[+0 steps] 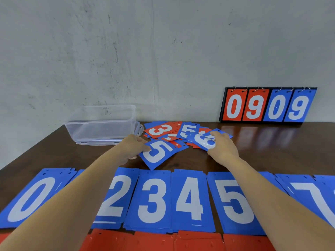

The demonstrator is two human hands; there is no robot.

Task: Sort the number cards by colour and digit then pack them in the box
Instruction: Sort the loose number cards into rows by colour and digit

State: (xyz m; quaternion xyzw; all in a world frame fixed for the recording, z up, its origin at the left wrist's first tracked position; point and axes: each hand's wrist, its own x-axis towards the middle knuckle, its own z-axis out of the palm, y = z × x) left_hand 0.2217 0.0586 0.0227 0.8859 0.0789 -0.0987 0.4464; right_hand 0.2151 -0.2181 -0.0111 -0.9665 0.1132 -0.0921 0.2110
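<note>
A loose heap of red and blue number cards [169, 130] lies at the far middle of the dark wooden table. My left hand [133, 145] pinches a blue 5 card [160, 153] at its left edge, pulled out in front of the heap. My right hand [222, 145] grips a blue 6 card [204, 141] at the heap's right side. Near me runs a row of sorted blue stacks: 0 [30, 198], 2 [117, 194], 3 [154, 200], 4 [190, 200], 5 [233, 201], 7 [311, 194]. Red stacks [154, 240] lie below them. My forearms hide the stacks between 0 and 2 and between 5 and 7.
A clear plastic box [101, 124] stands on its lid at the far left, beside the heap. A ring-bound scoreboard [266, 105] showing 0 9 0 9 leans on the wall at the far right. The table's left edge runs diagonally past the box.
</note>
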